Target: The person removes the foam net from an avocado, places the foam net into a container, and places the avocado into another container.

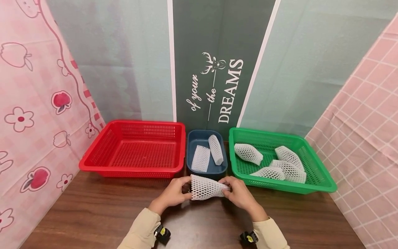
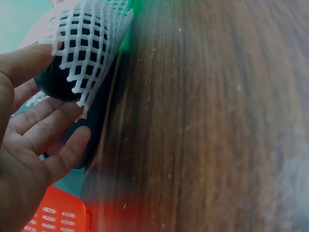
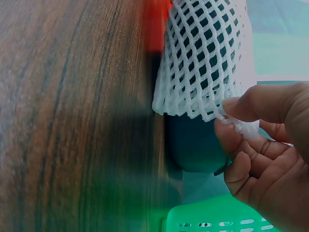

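A white foam net sleeve (image 1: 206, 187) stretches level between my two hands, just in front of the blue bin. At its wide left end, my left hand (image 1: 175, 191) holds the rim with fingers and thumb spread around the mouth. Inside that mouth a dark, rounded thing (image 2: 59, 79) shows between the fingers in the left wrist view; I cannot tell what it is. The right hand (image 1: 237, 192) pinches the narrow, gathered right end between thumb and fingers. In the right wrist view, the thumb tip (image 3: 232, 104) presses on the sleeve's edge.
Two more foam sleeves (image 1: 201, 158) lie in the blue bin (image 1: 206, 132). A red basket (image 1: 132, 169) stands left of it with nothing in it. The green basket (image 1: 292, 188) on the right holds several bulging foam sleeves (image 1: 248, 153). A brown wooden table (image 1: 199, 228) carries everything.
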Tool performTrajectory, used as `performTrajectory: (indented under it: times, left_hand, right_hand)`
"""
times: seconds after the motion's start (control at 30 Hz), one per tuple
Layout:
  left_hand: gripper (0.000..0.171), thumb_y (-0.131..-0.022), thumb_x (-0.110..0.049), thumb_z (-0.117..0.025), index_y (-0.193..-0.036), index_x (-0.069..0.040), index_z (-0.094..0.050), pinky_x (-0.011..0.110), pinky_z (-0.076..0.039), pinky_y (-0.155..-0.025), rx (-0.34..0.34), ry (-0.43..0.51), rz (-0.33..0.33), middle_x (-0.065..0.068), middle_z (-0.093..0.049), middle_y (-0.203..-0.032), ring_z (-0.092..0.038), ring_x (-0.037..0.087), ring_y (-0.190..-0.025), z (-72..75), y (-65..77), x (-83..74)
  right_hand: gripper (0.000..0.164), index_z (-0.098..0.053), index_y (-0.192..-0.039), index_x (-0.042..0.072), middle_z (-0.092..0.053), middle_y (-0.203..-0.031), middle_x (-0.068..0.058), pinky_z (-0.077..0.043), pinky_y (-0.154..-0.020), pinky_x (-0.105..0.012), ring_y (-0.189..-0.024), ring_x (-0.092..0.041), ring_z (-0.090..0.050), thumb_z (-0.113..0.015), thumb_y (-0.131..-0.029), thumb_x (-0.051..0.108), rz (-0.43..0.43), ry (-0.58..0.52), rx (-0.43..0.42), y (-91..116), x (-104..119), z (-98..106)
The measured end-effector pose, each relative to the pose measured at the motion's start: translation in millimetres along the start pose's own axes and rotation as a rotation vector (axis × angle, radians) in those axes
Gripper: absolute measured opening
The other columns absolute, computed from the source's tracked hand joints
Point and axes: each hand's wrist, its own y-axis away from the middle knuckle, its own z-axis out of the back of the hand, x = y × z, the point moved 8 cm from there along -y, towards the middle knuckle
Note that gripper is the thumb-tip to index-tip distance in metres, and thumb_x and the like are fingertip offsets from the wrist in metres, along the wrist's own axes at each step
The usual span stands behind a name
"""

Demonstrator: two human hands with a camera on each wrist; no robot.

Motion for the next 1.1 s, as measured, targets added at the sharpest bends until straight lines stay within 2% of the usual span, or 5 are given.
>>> performTrajectory:
  times: [0.3,0.47,0.77,0.9,1.1]
  left_hand:
    - [0.052,-0.072,-0.009,-0.079,-0.118,0.003,-0.058,0.032,-0.052,-0.072,-0.005,0.024,0.078,0.012,-0.064,-0.101,-0.063,0.023,-0.083,5.7,6.6,9.2]
    - [0.051,-0.073,-0.009,-0.079,-0.118,0.001,-0.057,0.032,-0.052,-0.072,0.016,0.072,0.119,0.009,-0.063,-0.099,-0.062,0.022,-0.084,5.5,9.4,13.1]
    - [0.052,-0.072,-0.008,-0.08,-0.118,0.0,-0.056,0.031,-0.052,-0.072,0.018,0.091,0.125,0.009,-0.062,-0.1,-0.061,0.023,-0.085,4.7,10.1,13.7]
    - [0.056,-0.069,-0.01,-0.082,-0.118,-0.001,-0.057,0.032,-0.051,-0.072,-0.011,0.08,0.125,0.008,-0.062,-0.103,-0.06,0.023,-0.088,7.7,11.4,13.5]
    - [0.055,-0.065,-0.009,-0.084,-0.115,-0.002,-0.059,0.033,-0.051,-0.075,-0.034,0.082,0.152,0.006,-0.062,-0.103,-0.06,0.022,-0.09,12.0,10.3,12.3]
  right_hand:
    - [0.023,-0.066,-0.088,0.01,-0.056,-0.081,0.006,-0.041,-0.057,-0.025,-0.067,-0.009,-0.046,-0.07,-0.072,-0.005,0.013,0.002,-0.046,2,0,5]
    - [0.026,-0.065,-0.09,0.011,-0.055,-0.082,0.005,-0.04,-0.059,-0.025,-0.069,-0.01,-0.047,-0.068,-0.073,-0.007,-0.009,-0.013,0.0,1,-2,3]
    - [0.026,-0.065,-0.092,0.012,-0.055,-0.082,0.006,-0.041,-0.06,-0.025,-0.07,-0.011,-0.047,-0.068,-0.073,-0.006,-0.045,-0.016,0.024,2,-6,-2]
    - [0.026,-0.065,-0.094,0.012,-0.056,-0.085,0.005,-0.044,-0.064,-0.028,-0.074,-0.013,-0.05,-0.071,-0.073,-0.003,-0.047,0.008,0.03,2,-5,-2]
    - [0.03,-0.065,-0.101,0.006,-0.06,-0.096,-0.002,-0.046,-0.077,-0.038,-0.089,-0.02,-0.056,-0.074,-0.073,0.001,-0.046,0.073,0.028,0,0,-1]
